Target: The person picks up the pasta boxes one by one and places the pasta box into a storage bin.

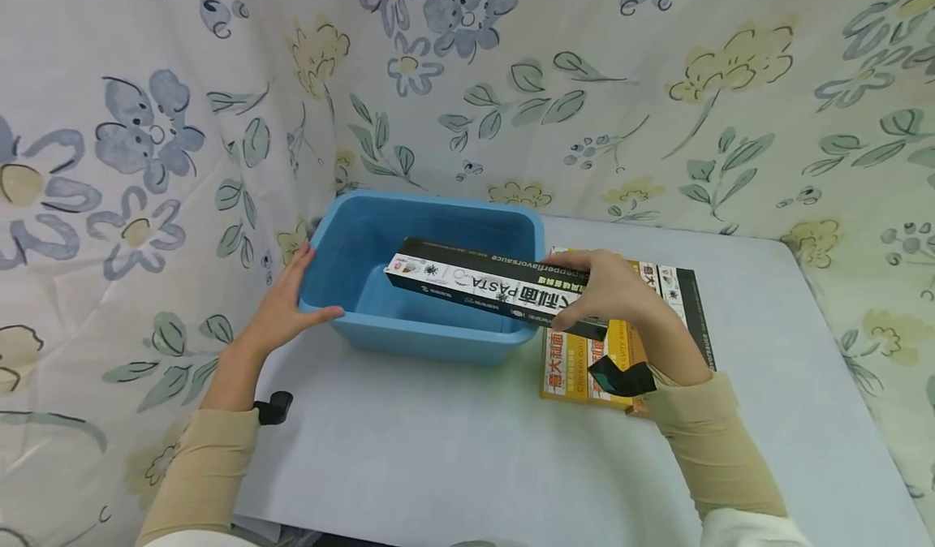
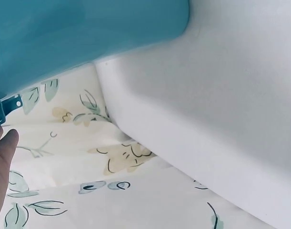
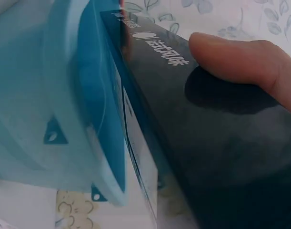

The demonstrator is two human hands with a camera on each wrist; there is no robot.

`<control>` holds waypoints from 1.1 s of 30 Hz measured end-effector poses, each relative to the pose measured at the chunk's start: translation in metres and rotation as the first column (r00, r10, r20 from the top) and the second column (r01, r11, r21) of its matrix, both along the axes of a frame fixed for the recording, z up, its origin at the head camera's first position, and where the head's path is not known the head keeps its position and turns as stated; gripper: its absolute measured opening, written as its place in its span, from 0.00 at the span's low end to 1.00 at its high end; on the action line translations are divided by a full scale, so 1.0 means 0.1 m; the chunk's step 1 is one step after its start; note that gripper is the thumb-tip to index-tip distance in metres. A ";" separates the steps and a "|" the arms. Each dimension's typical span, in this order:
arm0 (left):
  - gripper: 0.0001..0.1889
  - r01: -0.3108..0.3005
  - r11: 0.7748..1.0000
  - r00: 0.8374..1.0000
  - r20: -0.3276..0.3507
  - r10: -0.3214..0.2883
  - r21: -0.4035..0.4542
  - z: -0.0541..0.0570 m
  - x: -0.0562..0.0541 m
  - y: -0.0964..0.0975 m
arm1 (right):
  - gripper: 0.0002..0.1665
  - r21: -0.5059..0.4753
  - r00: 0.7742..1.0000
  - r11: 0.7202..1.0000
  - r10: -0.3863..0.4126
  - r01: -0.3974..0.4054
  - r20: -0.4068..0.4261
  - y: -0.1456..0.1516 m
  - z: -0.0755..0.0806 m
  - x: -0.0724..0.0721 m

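Note:
My right hand (image 1: 617,291) grips a long black and white pasta box (image 1: 475,281) near its right end, with the thumb on the near side. The box slants over the right part of a blue plastic bin (image 1: 420,336), its far end above the bin's inside. In the right wrist view the thumb (image 3: 231,59) presses on the dark face of the box, beside the bin's rim (image 3: 100,152). At the bin's left front corner, my left hand (image 1: 281,307) rests with fingers along the left side and thumb stretched along the front rim.
Right of the bin, yellow chicken curry pasta boxes (image 1: 566,372) lie on the white table (image 1: 438,441). A black box (image 1: 690,299) lies at their right. Flowered cloth (image 1: 511,84) hangs behind and at the left of the table.

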State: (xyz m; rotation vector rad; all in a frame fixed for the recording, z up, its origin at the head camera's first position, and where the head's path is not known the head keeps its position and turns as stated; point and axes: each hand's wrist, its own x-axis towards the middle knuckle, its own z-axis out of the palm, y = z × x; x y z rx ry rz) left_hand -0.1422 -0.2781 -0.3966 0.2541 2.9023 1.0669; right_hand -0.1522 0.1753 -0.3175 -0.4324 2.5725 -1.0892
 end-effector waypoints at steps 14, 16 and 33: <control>0.57 -0.007 1.000 1.000 -0.010 0.007 -0.010 -0.02 -0.02 0.00 | 0.48 0.051 0.995 0.994 0.100 -0.098 -0.021 -0.31 0.18 -0.24; 0.57 -0.006 1.000 1.000 -0.010 0.006 -0.013 -0.02 -0.02 -0.01 | 0.47 0.084 0.992 0.989 0.123 -0.119 -0.035 -0.37 0.20 -0.27; 0.57 0.003 1.000 1.000 0.006 -0.003 -0.017 0.01 -0.03 0.00 | 0.47 0.348 0.972 0.908 0.233 -0.232 0.039 -1.09 0.18 -0.57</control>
